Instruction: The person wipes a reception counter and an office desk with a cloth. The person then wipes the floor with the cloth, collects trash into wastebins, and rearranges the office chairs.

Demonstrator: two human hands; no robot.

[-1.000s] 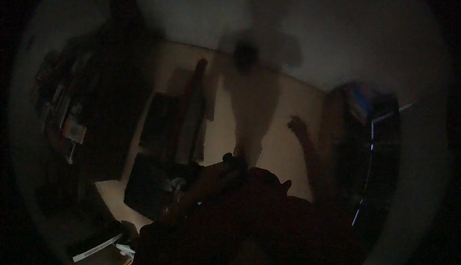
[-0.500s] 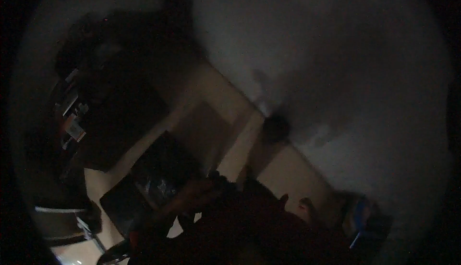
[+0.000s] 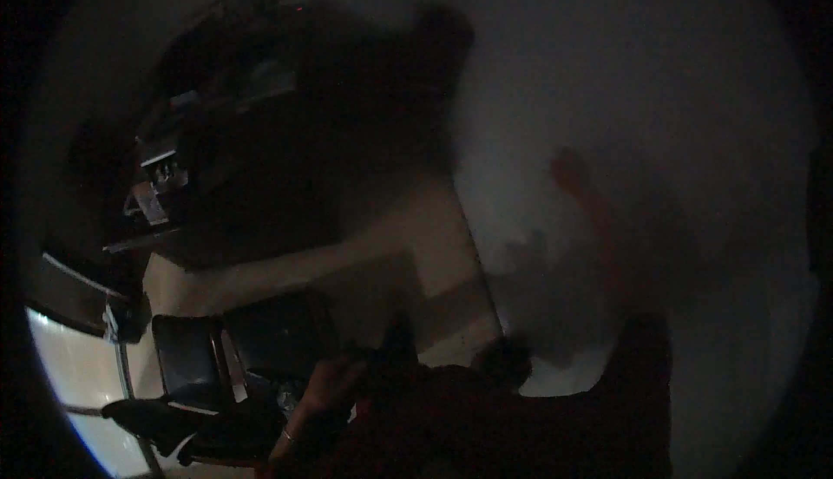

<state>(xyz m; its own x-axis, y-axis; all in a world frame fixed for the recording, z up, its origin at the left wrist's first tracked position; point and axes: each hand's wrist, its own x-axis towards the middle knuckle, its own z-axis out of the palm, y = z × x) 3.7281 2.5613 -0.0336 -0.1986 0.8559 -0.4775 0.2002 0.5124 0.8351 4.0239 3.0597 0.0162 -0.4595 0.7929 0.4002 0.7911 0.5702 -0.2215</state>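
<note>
The picture is very dark. My left hand (image 3: pixel 334 382) is low in the middle, close to my body, with its fingers bent towards a dark shape (image 3: pixel 395 340). What that shape is, I cannot make out. A thin band circles the left wrist. My right hand (image 3: pixel 569 168) is raised on the right, in front of the pale wall (image 3: pixel 555 219). It is blurred, its fingers do not show clearly, and no object can be made out in it. The dark red clothing (image 3: pixel 486 418) on my body fills the bottom.
Black chairs (image 3: pixel 276 331) stand on the pale floor (image 3: pixel 434 219) at the lower left. Behind them is a dark desk (image 3: pixel 234 227) with books or boxes (image 3: pixel 152 203) at its left end. A bright glass panel (image 3: pixel 74 383) lies at the left edge. Shadows fall on the wall.
The view has turned, so the desk and chairs sit differently. My right arm now shows, raised before the wall. My left hand appears lower and further left, still by the dark shape.
</note>
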